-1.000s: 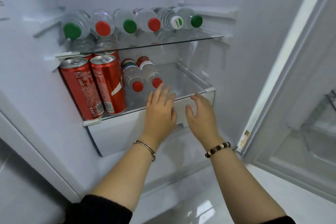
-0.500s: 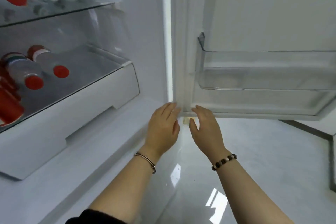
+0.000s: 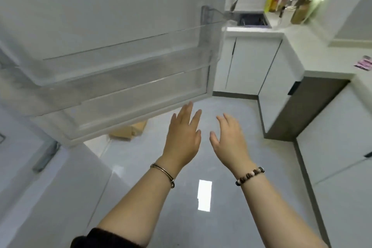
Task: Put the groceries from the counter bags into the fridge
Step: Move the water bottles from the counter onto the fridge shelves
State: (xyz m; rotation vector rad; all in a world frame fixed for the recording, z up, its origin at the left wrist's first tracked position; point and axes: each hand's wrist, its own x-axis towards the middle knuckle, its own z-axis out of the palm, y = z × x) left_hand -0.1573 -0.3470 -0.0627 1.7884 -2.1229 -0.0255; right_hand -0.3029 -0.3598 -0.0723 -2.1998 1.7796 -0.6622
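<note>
Fridge door (image 3: 100,6) beside left hand (image 3: 183,139), right hand (image 3: 229,141)

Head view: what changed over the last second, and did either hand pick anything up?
The view swung right, off the fridge shelves of cans and bottles, past the door bins to the floor and counter. The left hand and right hand left the drawer front and now hover over the floor. Nothing taken or let go. Unchanged: both hands open, side by side; fridge door open.
</note>
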